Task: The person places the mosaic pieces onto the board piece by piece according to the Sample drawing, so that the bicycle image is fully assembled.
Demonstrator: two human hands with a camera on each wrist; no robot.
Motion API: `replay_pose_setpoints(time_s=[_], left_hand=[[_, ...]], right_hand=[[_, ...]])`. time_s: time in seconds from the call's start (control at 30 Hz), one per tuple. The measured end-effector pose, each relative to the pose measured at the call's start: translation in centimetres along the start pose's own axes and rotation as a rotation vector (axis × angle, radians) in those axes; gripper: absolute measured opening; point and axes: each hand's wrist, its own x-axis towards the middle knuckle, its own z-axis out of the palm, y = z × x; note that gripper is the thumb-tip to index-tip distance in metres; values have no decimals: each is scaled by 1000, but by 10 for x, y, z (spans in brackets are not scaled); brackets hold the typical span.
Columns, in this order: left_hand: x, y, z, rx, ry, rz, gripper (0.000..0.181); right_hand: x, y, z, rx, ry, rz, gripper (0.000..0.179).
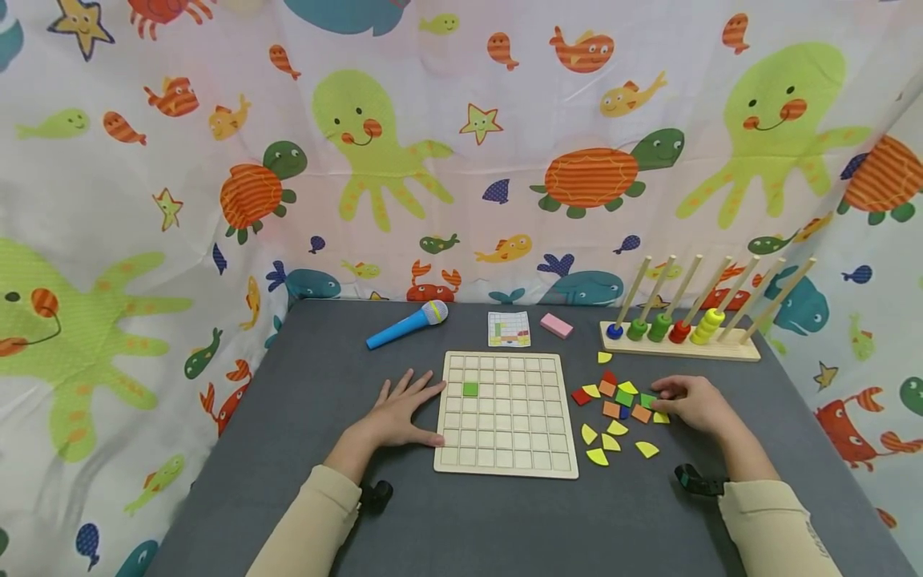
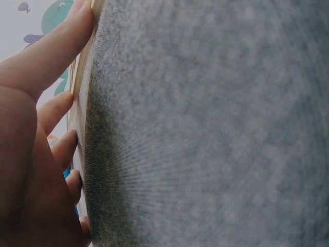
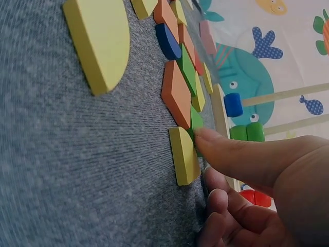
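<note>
My left hand (image 1: 398,414) lies with spread fingers at the left edge of a wooden grid board (image 1: 512,474); its thumb and index fingertip touch the rim. In the left wrist view the thumb (image 2: 56,46) presses along the board's side. One green square tile (image 1: 470,389) sits in a cell of the board's upper left. To the right, my right hand (image 1: 695,405) pinches another green square tile (image 1: 647,401) among the loose pieces. In the right wrist view its thumb is on that green tile (image 3: 195,119), right beside a yellow quarter-circle piece (image 3: 184,157).
Loose orange (image 1: 611,409), red (image 1: 581,396), blue and yellow pieces (image 1: 597,457) lie right of the board. Behind are a printed pattern card (image 1: 509,329), a pink block (image 1: 557,324), a toy microphone (image 1: 407,324) and a peg stand with coloured rings (image 1: 679,343).
</note>
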Motion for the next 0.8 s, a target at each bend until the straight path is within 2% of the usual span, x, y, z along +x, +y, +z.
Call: replay_pose_setpoints(time_s=[0.37, 0.6, 0.8], left_hand=[[-2, -2, 1, -33, 18, 18, 110], [0, -1, 1, -22, -11, -3, 110], [-3, 3, -3, -2, -2, -1, 107]], right_hand=[[0, -4, -1, -10, -14, 19, 36], [2, 0, 0, -23, -18, 10, 34], [1, 2, -1, 3, -15, 14, 35]])
